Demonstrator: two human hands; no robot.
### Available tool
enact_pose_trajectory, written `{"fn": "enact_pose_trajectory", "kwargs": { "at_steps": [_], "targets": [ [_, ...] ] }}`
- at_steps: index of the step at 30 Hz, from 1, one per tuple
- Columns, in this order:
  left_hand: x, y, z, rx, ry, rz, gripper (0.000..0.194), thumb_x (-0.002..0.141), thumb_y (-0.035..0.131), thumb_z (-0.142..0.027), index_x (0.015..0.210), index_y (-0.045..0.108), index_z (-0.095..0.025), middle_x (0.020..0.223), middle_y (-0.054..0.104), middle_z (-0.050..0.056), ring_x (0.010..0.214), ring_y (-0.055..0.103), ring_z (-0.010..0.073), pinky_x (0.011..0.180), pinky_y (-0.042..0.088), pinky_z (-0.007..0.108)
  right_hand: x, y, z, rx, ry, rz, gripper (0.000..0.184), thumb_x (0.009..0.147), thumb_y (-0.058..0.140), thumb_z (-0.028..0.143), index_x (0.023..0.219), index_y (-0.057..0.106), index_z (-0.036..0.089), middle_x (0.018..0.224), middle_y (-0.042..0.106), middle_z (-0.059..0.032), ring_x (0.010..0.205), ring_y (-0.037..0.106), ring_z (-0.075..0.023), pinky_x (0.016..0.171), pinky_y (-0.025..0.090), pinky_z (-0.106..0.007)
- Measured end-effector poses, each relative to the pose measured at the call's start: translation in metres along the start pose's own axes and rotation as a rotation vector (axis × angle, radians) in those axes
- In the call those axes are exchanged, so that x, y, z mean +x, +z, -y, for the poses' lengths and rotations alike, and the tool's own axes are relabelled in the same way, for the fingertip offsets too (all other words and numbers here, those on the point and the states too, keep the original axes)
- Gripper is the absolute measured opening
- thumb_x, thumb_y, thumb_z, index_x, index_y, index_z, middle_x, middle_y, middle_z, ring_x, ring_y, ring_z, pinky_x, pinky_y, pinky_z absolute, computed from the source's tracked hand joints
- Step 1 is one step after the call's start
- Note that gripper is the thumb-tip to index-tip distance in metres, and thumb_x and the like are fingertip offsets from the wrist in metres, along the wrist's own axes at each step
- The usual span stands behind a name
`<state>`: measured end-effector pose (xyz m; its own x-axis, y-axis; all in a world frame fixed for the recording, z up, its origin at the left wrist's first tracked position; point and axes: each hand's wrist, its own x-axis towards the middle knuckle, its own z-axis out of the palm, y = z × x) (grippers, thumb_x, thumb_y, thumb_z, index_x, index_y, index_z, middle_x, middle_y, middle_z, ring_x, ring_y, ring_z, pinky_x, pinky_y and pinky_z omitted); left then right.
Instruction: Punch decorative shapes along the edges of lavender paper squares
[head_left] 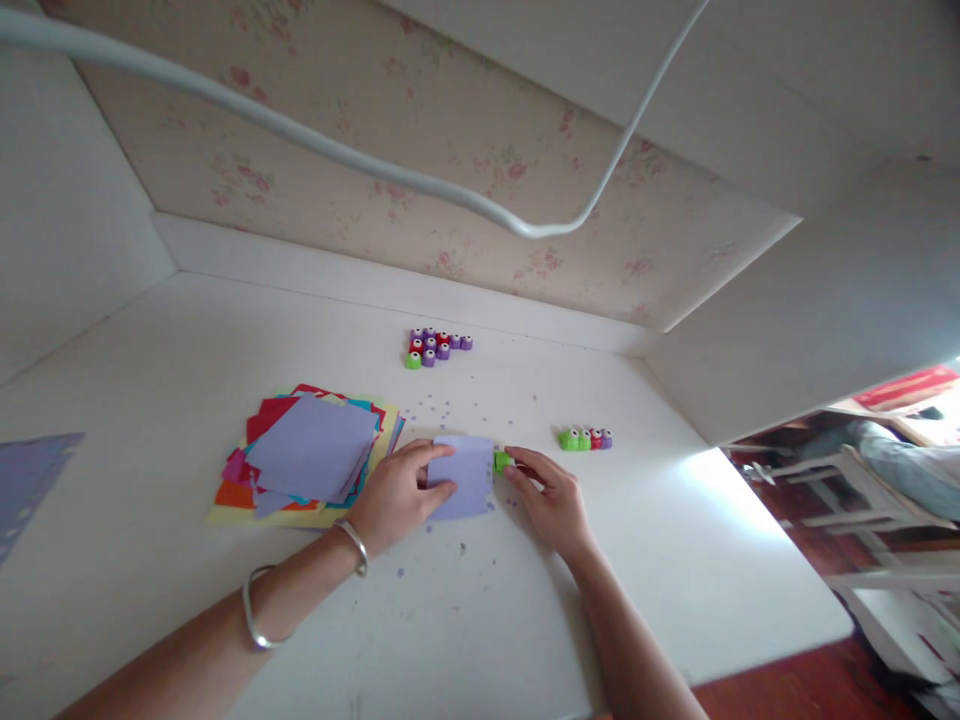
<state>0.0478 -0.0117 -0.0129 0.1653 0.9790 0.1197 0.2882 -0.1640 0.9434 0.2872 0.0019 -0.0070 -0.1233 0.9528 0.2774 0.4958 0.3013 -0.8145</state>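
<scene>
My left hand (pixel 405 490) pinches the left edge of a lilac paper square (pixel 466 478) between thumb and fingers. Small notches show along the square's right edge. A green craft punch (pixel 501 461) is held by the fingertips of my right hand (pixel 551 500), right beside that edge; whether the paper sits in its slot I cannot tell. Tiny lilac paper cutouts (pixel 442 410) lie scattered around the square. Left of my left hand is a loose stack of coloured paper squares (pixel 311 450), with a lilac sheet on top.
Several purple, red and green punches (pixel 431 346) stand grouped near the back wall. A short row of punches (pixel 586 439) stands to the right. A punched lilac sheet (pixel 34 480) lies at the far left. A white cable (pixel 360 160) hangs across the top.
</scene>
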Motion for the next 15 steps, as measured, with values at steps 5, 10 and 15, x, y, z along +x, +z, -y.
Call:
{"fn": "enact_pose_trajectory", "kwargs": {
  "at_steps": [5,10,15],
  "targets": [
    [-0.0004,-0.0011,-0.0023,0.003,0.011,0.000,0.036,0.078,0.067,-0.024,0.114,0.066,-0.020,0.114,0.064,0.005,0.079,0.068,0.0141,0.074,0.058,0.027,-0.0002,0.0016,0.0005,-0.027,-0.012,-0.007,0.024,0.087,0.063,0.035,0.107,0.072,0.026,0.109,0.072,-0.0065,0.093,0.069,-0.0216,0.084,0.059,-0.039],
    [-0.0005,-0.0016,-0.0055,0.012,0.008,-0.001,0.036,0.077,0.067,-0.022,0.112,0.066,-0.019,0.111,0.064,0.005,0.076,0.067,0.0129,0.069,0.058,0.024,-0.0007,0.0026,-0.0004,-0.035,-0.010,0.002,0.023,0.087,0.063,0.034,0.107,0.071,0.026,0.111,0.071,-0.0058,0.095,0.069,-0.0215,0.087,0.058,-0.039],
    [0.0001,-0.0023,-0.0073,0.048,-0.005,0.011,0.036,0.076,0.066,-0.020,0.113,0.067,-0.018,0.111,0.064,0.005,0.062,0.062,0.0084,0.062,0.056,0.023,-0.0009,0.0032,-0.0024,-0.067,-0.044,0.002,0.023,0.087,0.064,0.034,0.107,0.071,0.026,0.111,0.071,-0.0059,0.097,0.069,-0.0220,0.089,0.057,-0.040]
  ]
}}
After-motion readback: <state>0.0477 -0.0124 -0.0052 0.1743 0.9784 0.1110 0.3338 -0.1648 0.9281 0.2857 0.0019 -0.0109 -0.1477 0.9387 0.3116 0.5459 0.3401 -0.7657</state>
